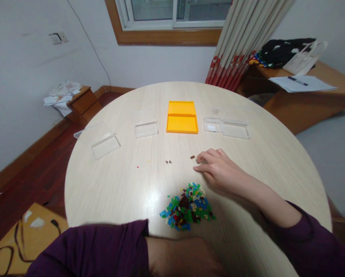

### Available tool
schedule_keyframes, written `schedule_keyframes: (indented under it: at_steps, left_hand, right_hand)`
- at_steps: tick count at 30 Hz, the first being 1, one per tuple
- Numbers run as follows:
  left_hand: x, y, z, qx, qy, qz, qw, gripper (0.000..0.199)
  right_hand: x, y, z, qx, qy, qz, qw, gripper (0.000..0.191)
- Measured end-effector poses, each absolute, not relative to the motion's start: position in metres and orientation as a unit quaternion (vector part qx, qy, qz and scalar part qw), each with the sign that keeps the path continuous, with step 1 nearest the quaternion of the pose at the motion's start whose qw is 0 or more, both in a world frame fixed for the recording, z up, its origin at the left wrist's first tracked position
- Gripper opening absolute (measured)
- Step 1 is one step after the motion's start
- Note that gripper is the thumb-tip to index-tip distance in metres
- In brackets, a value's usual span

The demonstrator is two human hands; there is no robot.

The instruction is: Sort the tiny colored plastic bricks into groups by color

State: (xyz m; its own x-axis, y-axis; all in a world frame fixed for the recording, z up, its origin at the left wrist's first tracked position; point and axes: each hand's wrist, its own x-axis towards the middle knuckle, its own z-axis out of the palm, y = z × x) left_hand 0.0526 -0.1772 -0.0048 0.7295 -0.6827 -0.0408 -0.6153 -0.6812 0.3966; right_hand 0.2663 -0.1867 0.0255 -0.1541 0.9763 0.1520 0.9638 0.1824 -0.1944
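My right hand (pixel 213 165) is over the table to the right of a small flat brown brick (pixel 192 157). Its thumb and forefinger are apart with a gap beside the brick, and I see nothing between them. Across the bottom edge lies my left hand (pixel 189 254), cut off and blurred, its fingers not visible. Between both hands is a loose pile of tiny building bricks (pixel 186 207) in green, blue, brown, cream and some red. Left of the flat brick, a few small brown bricks (pixel 168 162) sit together, with a tiny red brick (pixel 137 167) and a tiny yellow brick (pixel 148 161) further left.
An open yellow case (pixel 182 132) stands at the middle back of the round table (pixel 117 200). Clear plastic boxes flank it: one at far left (pixel 106 147), one nearer (pixel 146 129), and others at right (pixel 235 130). A desk (pixel 330 88) stands beyond the table.
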Motion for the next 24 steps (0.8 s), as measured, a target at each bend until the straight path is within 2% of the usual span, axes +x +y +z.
schedule_keyframes:
  at_steps: [5,16,24]
  left_hand:
    - [0.056,-0.175,-0.003,0.904,-0.369,-0.093,0.194,0.023]
    - [0.053,-0.176,-0.006,0.906,-0.373,-0.074,0.187,0.019]
    - [0.053,-0.176,-0.005,0.908,-0.366,-0.077,0.186,0.022]
  right_hand:
    - [0.297,-0.192,0.026,-0.698,-0.711,-0.007,0.086,0.029]
    - [0.295,-0.187,0.023,-0.708,-0.686,-0.093,0.138,0.032]
    - [0.296,-0.185,0.018,-0.718,-0.682,-0.07,0.124,0.032]
